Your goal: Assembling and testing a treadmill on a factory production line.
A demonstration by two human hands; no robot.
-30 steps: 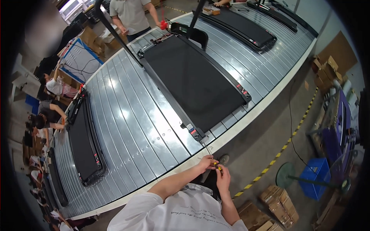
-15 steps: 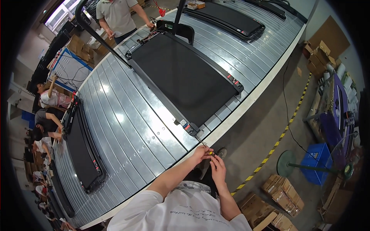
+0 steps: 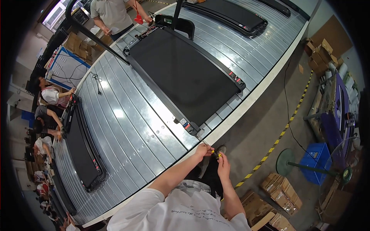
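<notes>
Hands, left hand [image 3: 203, 150] and right hand [image 3: 222, 166], grip a yellow-handled tool [image 3: 210, 148]; red labels [image 3: 186, 124] mark treadmill [image 3: 185, 77].

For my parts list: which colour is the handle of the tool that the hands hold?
Yellow with black, in the head view: the tool handle.

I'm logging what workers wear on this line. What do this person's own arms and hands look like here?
Both forearms are bare from a short-sleeved white T-shirt with a faint line of small print on it. The left hand and right hand are bare: no gloves show. Any watch, ring or band is too small to tell.
</notes>
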